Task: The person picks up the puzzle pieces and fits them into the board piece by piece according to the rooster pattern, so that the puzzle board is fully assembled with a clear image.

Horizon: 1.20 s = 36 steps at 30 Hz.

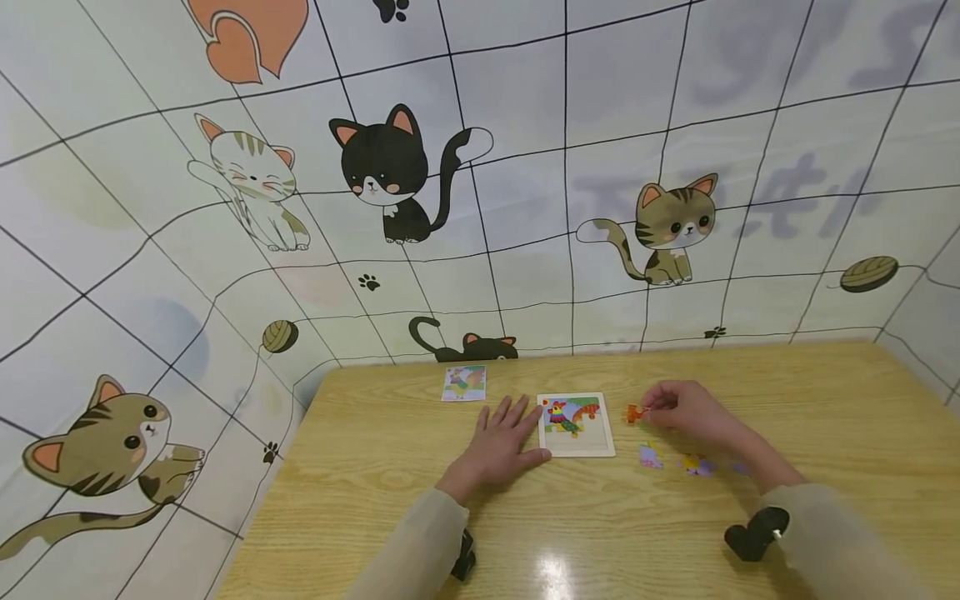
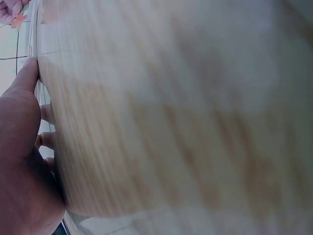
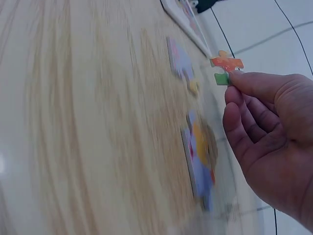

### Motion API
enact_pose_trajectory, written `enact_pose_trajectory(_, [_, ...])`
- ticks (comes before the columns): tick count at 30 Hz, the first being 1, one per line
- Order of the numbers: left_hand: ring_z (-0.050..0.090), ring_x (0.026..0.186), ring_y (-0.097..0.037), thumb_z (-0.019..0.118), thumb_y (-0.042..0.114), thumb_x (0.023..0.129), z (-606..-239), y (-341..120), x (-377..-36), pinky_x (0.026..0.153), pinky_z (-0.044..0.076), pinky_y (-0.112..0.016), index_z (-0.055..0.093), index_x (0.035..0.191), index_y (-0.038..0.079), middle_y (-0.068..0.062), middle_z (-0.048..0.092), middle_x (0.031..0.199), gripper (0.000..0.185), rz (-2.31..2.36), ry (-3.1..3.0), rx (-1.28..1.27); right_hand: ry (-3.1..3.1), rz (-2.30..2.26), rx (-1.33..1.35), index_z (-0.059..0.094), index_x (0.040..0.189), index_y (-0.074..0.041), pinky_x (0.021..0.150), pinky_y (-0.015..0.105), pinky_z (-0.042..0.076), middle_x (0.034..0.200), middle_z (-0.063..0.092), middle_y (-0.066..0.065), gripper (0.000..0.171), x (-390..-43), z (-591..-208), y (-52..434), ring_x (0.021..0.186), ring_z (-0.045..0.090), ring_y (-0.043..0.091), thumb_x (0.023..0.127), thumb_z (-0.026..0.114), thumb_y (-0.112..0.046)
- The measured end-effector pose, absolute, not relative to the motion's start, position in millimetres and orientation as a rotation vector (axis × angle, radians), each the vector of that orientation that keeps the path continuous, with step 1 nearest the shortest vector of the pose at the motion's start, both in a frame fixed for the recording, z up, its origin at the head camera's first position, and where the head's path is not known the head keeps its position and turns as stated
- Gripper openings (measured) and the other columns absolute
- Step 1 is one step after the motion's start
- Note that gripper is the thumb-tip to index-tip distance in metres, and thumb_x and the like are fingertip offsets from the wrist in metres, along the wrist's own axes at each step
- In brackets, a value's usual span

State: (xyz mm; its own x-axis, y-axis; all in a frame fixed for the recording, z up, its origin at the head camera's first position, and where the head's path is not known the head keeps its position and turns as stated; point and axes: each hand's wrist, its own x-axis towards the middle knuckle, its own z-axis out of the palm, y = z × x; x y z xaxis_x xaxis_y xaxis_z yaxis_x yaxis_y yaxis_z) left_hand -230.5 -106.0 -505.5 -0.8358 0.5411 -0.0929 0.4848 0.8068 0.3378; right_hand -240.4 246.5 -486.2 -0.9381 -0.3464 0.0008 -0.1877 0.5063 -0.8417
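My right hand (image 1: 684,410) pinches an orange jigsaw piece (image 3: 226,63) with a green corner between thumb and fingers, held above the table just right of the puzzle frame. The square wooden puzzle frame (image 1: 576,450) holds a partly filled rooster picture; its lower part shows bare board. Flat on the table with fingers spread lies my left hand (image 1: 501,446), its thumb and fingertips at the frame's left edge. In the left wrist view only part of that hand (image 2: 19,147) shows.
Loose pieces, a lilac one (image 1: 650,455) and a yellow-and-lilac one (image 1: 697,465), lie below my right hand. A picture card (image 1: 464,383) sits at the table's back left. Behind the wooden table (image 1: 360,467) hangs a cat-printed cloth wall (image 1: 525,208).
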Motion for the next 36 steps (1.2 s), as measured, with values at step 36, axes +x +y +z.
enact_pose_trajectory(36, [0.004, 0.157, -0.031, 0.048, 0.059, 0.103, -502, -105, -229, 0.121, 0.003, -0.061, 0.024, 0.165, 0.023, -0.005, 0.012, 0.172, 0.075, 0.454, 2.795, 0.797, 2.636, -1.361, -0.474, 0.071, 0.105, 0.001, 0.068, 0.033, 0.050, 0.094, 0.066, 0.007, 0.011, -243, -494, 176, 0.083, 0.060, 0.020, 0.096, 0.069, -0.005])
